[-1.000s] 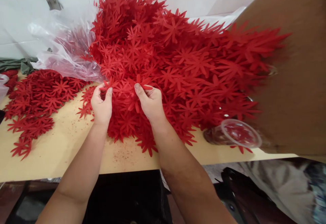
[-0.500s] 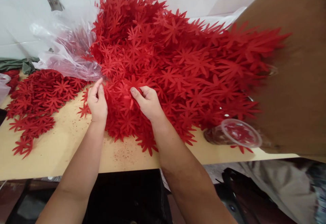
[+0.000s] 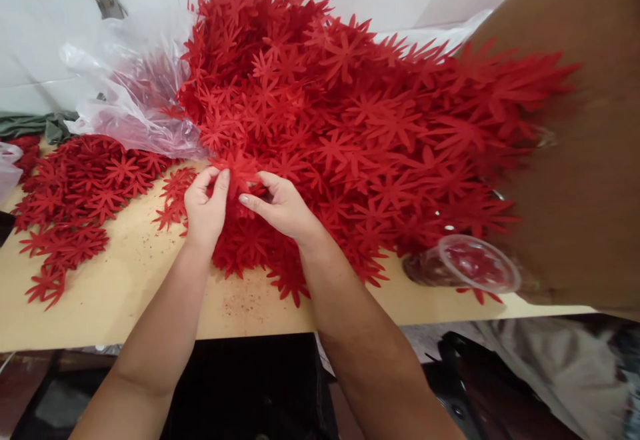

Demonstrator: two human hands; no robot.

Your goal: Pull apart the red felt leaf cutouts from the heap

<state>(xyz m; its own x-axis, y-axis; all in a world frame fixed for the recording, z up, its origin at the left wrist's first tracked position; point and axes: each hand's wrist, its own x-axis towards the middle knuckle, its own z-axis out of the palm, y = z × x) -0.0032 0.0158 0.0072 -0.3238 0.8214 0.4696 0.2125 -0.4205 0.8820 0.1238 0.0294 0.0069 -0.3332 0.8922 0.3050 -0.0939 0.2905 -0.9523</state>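
A large heap of red star-shaped cutouts (image 3: 350,113) covers the middle of the table. In front of it, my left hand (image 3: 206,203) pinches the edge of a red cutout (image 3: 239,175) between thumb and fingers. Close on its right is my right hand (image 3: 280,205), thumb and index finger apart at that cutout's right side; nothing is visible between those fingertips. A smaller heap of darker red cutouts (image 3: 85,187) lies to the left.
A clear plastic bag (image 3: 135,107) leans against the tiled wall behind. At the right, a clear plastic cup (image 3: 475,267) lies near a large brown cardboard box (image 3: 575,180). Green cloth (image 3: 55,127) sits at the back left. The yellowish tabletop (image 3: 135,260) has red crumbs.
My left hand has moved right and now pinches a red cutout. My right hand, which held a cutout, has opened its thumb and finger, and the two hands are closer together.
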